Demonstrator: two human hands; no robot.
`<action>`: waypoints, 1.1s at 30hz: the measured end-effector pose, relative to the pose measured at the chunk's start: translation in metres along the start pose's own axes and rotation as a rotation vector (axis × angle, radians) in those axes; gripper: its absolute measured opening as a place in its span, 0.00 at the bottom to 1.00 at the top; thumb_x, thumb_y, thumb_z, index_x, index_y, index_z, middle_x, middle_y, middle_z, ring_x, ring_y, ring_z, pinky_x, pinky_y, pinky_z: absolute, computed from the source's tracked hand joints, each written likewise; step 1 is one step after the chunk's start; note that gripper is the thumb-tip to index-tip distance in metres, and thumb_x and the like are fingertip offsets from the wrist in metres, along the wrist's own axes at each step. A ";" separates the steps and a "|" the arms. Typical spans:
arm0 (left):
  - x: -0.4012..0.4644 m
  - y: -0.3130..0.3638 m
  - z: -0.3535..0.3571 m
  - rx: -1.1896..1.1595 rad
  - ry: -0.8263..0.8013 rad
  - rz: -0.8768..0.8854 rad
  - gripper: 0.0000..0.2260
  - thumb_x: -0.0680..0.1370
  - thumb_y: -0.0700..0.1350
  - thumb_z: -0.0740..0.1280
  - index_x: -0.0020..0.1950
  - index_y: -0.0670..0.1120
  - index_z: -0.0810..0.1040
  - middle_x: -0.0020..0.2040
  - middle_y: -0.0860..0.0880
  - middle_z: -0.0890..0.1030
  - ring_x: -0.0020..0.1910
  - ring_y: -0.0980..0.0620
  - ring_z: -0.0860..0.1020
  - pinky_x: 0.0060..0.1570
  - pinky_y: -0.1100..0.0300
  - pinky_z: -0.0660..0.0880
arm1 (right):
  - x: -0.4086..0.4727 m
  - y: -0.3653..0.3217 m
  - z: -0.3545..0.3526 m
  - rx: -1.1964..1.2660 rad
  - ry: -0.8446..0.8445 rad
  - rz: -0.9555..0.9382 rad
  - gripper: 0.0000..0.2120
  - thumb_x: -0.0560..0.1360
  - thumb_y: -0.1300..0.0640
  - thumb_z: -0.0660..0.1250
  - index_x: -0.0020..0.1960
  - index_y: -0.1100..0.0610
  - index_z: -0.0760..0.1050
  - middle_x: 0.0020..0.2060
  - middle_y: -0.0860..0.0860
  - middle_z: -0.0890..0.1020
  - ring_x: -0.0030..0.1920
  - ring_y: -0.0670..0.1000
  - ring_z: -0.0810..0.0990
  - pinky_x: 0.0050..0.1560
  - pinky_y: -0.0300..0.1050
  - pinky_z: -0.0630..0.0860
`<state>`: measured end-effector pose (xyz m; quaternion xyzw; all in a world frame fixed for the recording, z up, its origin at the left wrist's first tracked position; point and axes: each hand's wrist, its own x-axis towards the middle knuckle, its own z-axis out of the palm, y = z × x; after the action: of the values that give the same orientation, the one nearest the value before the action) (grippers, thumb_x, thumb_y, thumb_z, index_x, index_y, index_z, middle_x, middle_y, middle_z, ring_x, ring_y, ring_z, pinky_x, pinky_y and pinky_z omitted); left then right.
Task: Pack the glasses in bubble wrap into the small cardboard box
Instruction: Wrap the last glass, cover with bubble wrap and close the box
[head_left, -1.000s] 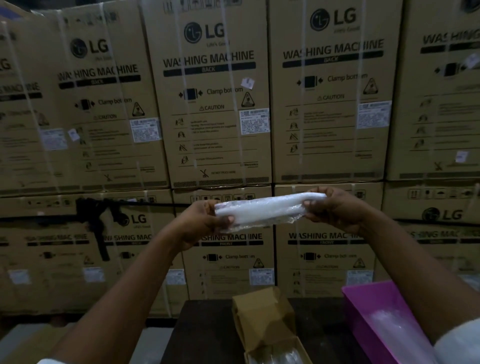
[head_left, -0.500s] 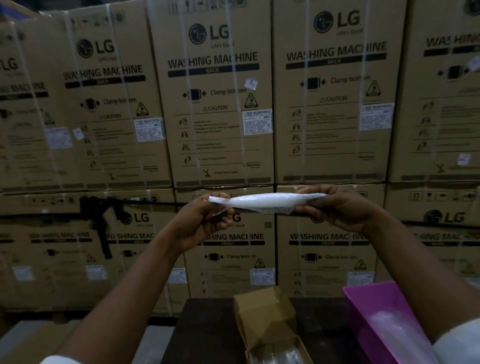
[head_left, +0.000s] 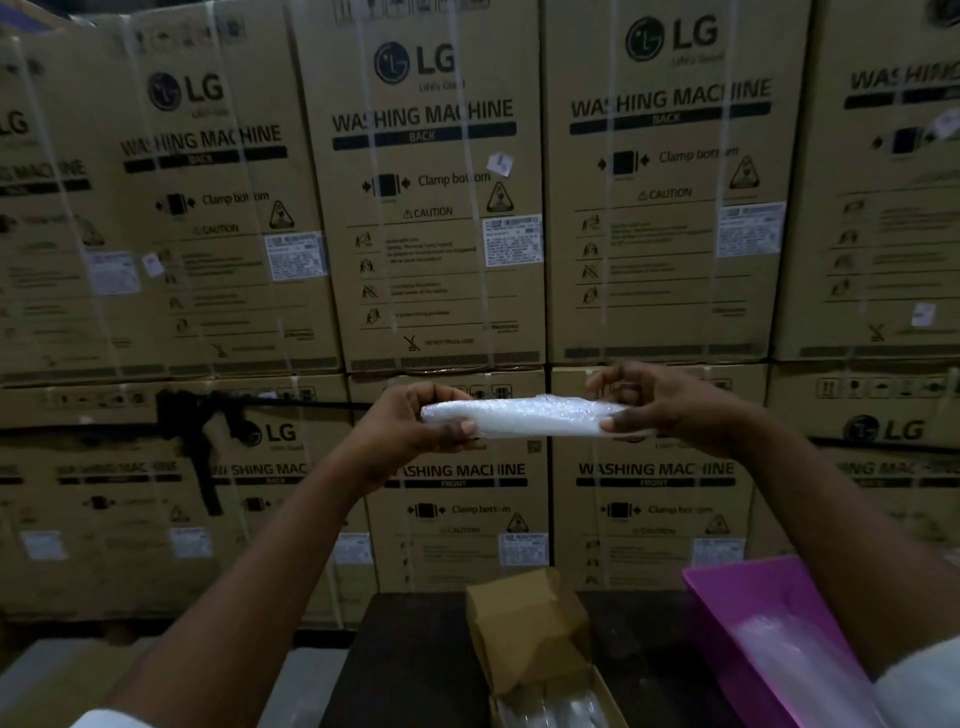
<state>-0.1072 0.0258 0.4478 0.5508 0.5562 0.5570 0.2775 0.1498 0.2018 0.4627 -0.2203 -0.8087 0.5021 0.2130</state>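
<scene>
At the bottom centre of the frame the small cardboard box (head_left: 540, 670) is sitting open on the dark table (head_left: 410, 670), something pale and wrapped already showing inside, with a pink bin (head_left: 727, 618) lying just to its right. Above it, mid-frame, the bubble-wrapped glasses (head_left: 524, 417) are being held up with the long axis running left to right — the left hand (head_left: 415, 426) is pinching one end, the right hand (head_left: 675, 410) the other. The box is lying straight below the bundle, about equally near either hand; the bundle probably needs turning lengthwise into it. Stacked washing machine cartons (head_left: 431, 208) are filling the background.
</scene>
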 end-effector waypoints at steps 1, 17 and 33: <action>0.001 -0.001 0.000 -0.010 0.004 -0.002 0.12 0.72 0.34 0.71 0.55 0.40 0.77 0.51 0.42 0.83 0.47 0.46 0.84 0.46 0.59 0.81 | -0.002 -0.003 0.003 -0.122 -0.013 0.001 0.20 0.72 0.62 0.70 0.63 0.55 0.72 0.58 0.52 0.77 0.54 0.51 0.79 0.46 0.40 0.77; 0.007 -0.014 0.033 -0.335 -0.023 -0.098 0.21 0.73 0.46 0.70 0.65 0.46 0.73 0.58 0.40 0.81 0.48 0.45 0.81 0.47 0.53 0.80 | 0.020 -0.012 0.058 -0.016 0.132 -0.118 0.11 0.73 0.54 0.70 0.53 0.57 0.77 0.45 0.51 0.81 0.43 0.48 0.81 0.40 0.40 0.75; 0.024 -0.023 0.073 -0.107 0.297 0.118 0.12 0.77 0.39 0.68 0.57 0.50 0.71 0.46 0.43 0.82 0.43 0.46 0.83 0.42 0.52 0.81 | 0.030 -0.008 0.067 0.140 0.245 -0.051 0.08 0.75 0.57 0.67 0.50 0.61 0.78 0.51 0.57 0.81 0.45 0.50 0.76 0.40 0.40 0.69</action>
<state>-0.0530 0.0762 0.4179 0.4784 0.5273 0.6766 0.1880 0.0863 0.1673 0.4467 -0.2438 -0.7449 0.5211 0.3378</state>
